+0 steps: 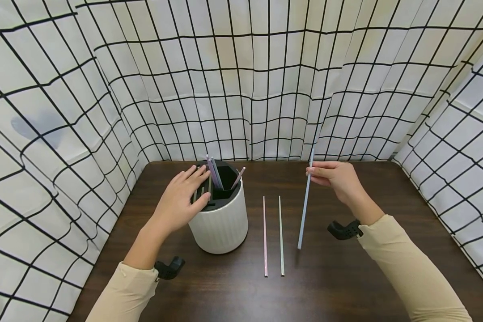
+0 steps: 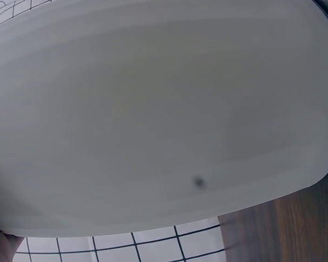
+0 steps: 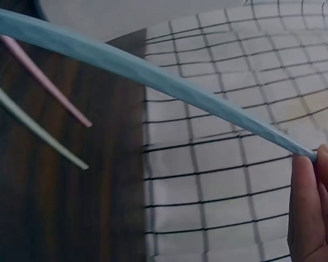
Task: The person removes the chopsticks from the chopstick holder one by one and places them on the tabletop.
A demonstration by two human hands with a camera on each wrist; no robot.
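Note:
My right hand [image 1: 336,177] pinches a light blue chopstick [image 1: 306,201] near its far end. The chopstick slants toward me, its near end over the table. In the right wrist view, the blue chopstick [image 3: 175,84] runs from the fingertips [image 3: 303,164] across the picture. A pink chopstick [image 1: 265,237] and a pale green chopstick [image 1: 281,237] lie side by side left of it. My left hand [image 1: 181,197] rests with fingers spread on the black slotted top of a white ribbed utensil holder [image 1: 221,230]. Its smooth side [image 2: 153,120] fills the left wrist view.
Several purple-toned chopsticks [image 1: 214,174] stand in the holder's black compartment, with one pinkish stick [image 1: 239,177] leaning at its right rim. Beneath everything is a dark wood table [image 1: 233,286]. White curtains with a black grid [image 1: 241,85] enclose its back and sides.

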